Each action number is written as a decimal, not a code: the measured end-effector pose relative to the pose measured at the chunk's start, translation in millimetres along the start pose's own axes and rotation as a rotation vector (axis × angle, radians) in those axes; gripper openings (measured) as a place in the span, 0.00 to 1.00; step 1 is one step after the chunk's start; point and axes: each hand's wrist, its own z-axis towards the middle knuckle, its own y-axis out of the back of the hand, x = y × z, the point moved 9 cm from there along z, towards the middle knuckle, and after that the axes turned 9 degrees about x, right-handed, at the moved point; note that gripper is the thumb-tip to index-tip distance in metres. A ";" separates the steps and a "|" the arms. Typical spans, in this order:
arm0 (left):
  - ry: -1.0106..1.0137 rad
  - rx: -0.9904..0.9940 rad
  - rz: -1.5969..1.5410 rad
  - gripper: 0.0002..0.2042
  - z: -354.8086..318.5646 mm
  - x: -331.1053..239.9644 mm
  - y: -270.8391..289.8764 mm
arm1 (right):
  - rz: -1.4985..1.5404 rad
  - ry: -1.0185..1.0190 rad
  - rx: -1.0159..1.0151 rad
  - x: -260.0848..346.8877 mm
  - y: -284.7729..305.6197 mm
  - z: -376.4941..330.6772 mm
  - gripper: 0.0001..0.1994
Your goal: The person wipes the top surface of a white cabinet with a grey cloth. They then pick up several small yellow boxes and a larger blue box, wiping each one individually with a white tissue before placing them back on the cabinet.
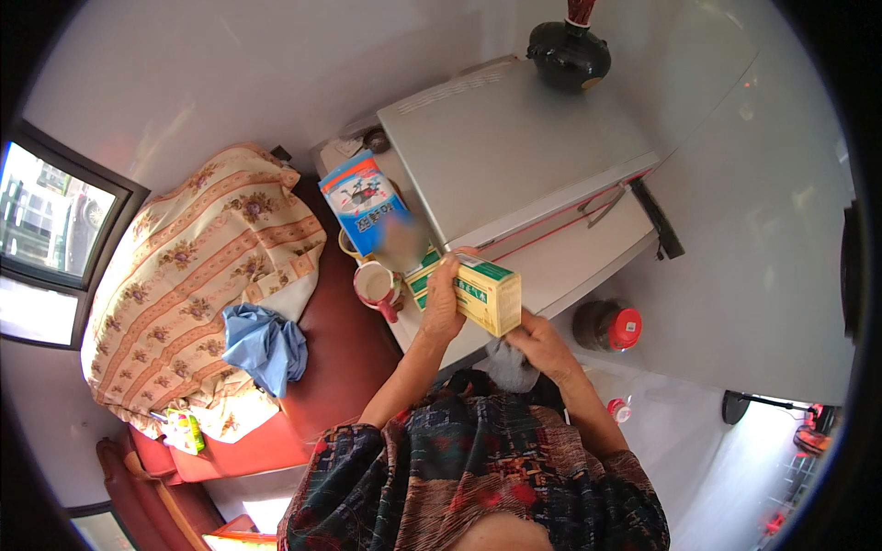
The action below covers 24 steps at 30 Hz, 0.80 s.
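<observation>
My left hand (444, 301) is wrapped round a yellow and green cardboard box (496, 303), held tilted in front of my body at the edge of a white cabinet top. Close by the box's near corner is my right hand (544, 349), its fingers closed on a grey cloth (512, 369) that hangs below the box. Left of the box stands a white mug (374, 281) with a red handle. Behind the mug, a blue and white packet (356, 197) with an orange top edge leans upright. Part of the packet's lower corner is blurred.
A large grey metal-topped appliance (505, 138) fills the cabinet's back, with a dark round vase (570, 57) on it. At right is a red-lidded jar (608, 326). To the left, a red sofa (344, 317) carries a flowered cover (197, 266) and a blue cloth (264, 347).
</observation>
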 end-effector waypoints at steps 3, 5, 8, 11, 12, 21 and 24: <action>-0.086 -0.142 -0.041 0.13 10.1 -2.2 -1.4 | -0.195 0.159 0.113 -6.6 4.3 3.2 0.18; -0.053 -0.155 -0.034 0.11 17.5 2.3 0.6 | -0.408 0.167 0.075 -12.4 21.6 9.8 0.18; -0.070 -0.198 -0.030 0.13 28.3 6.0 -2.7 | -0.535 0.027 -0.090 -59.5 68.4 20.7 0.17; -0.022 -0.175 -0.056 0.14 35.6 10.3 -22.4 | -0.412 -0.004 -0.172 -102.8 106.7 26.0 0.16; -0.025 -0.173 -0.054 0.15 38.8 12.0 -22.2 | -0.474 0.032 -0.192 -102.2 114.0 28.5 0.16; -0.068 -0.164 -0.063 0.15 67.5 9.9 -36.3 | -1.160 0.300 -0.140 -110.7 154.5 68.0 0.15; -0.079 -0.182 -0.057 0.15 76.1 11.2 -34.9 | -1.145 0.277 -0.055 -133.1 172.9 84.2 0.17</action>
